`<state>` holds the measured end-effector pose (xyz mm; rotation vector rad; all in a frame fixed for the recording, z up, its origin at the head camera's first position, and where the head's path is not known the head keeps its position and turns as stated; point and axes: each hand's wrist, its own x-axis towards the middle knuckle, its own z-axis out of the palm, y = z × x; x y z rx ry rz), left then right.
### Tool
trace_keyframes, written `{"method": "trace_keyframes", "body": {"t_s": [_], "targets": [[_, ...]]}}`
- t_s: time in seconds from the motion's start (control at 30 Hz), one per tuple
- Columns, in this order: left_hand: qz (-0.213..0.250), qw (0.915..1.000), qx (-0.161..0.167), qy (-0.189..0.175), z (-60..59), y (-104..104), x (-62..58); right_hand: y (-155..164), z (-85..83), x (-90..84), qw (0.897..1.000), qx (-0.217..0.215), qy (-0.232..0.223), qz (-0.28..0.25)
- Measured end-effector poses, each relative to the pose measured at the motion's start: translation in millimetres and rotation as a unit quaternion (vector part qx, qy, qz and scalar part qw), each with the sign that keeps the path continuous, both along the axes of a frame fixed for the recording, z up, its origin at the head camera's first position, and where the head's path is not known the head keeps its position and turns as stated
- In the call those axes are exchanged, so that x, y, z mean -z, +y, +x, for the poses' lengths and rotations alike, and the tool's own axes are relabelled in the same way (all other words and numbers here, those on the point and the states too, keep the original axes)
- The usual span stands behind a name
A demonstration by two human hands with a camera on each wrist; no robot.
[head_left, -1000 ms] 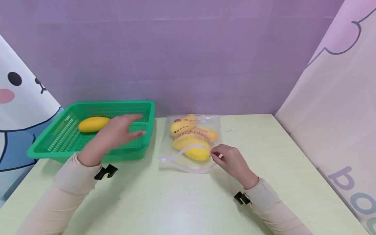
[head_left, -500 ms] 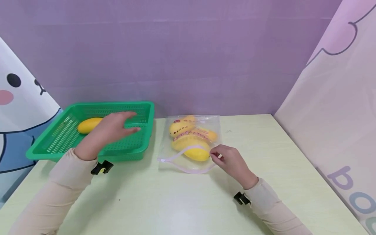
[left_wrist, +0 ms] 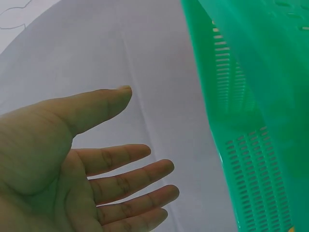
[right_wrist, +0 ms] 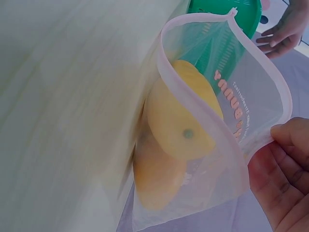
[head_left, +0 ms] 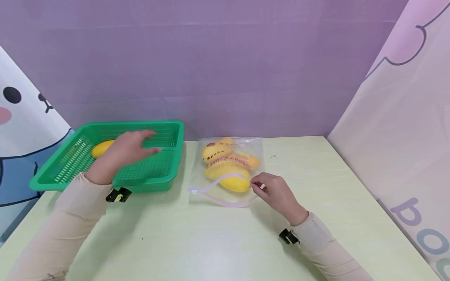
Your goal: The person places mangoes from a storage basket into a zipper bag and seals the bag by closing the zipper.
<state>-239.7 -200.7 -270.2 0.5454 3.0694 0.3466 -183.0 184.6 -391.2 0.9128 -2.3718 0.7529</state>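
"Green plastic basket [head_left: 154,185], where?"

"Left side of the pale table [head_left: 218,242], near the purple backdrop [head_left: 218,70]. One yellow fruit [head_left: 102,148] inside, toward the basket's left end, partly covered by the left hand [head_left: 128,148] in the head view."

"Left hand holding it?"

"No, nothing in the grasp. Hand is over the basket, thumb and fingers spread apart. Left wrist view agrees: fingers extended, palm bare, basket wall off to one side."

"Right hand [head_left: 275,191]?"

"Grasping. Thumb and fingertips pinch the clear zip bag [head_left: 197,169] at the right end of its pale pink zip strip [head_left: 230,204]. Bag lies on the table, right of the basket and apart from it, mouth gaping toward the person."

"Contents?"

"Several yellow fruits [head_left: 237,183], packed together. Frontmost one is just inside the mouth, close to the pinching fingertips; another sits at the back left, one more orange at the right. Red print on the plastic crosses over them."

"Right wrist view?"

"Bag mouth stands as a wide loop, fruits inside, left hand and basket beyond."

"Sleeves?"

"Beige, left sleeve [head_left: 70,210] and right sleeve [head_left: 330,249]. Black clip at each wrist, left clip [head_left: 119,195], right clip [head_left: 289,236]."
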Motion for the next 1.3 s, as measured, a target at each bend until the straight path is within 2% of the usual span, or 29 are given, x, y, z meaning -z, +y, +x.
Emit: {"method": "trace_keyframes", "body": {"t_s": [0.4, 0.9, 1.3], "targets": [[-0.003, 0.9999, -0.015, -0.008, -13.9, -13.9, -2.3, 0.4, -2.7, 1.3, 1.000, -0.006, 0.006, 0.000], [0.008, 0.9997, -0.021, -0.008, -20.2, -27.8, -1.2, 1.3, -1.9, 2.4, 1.000, -0.007, 0.001, 0.000], [0.005, 0.9994, -0.033, -0.010, -24.2, -36.0, -5.2, 1.5, -0.5, 0.9, 1.000, -0.007, 0.004, -0.004]]}}
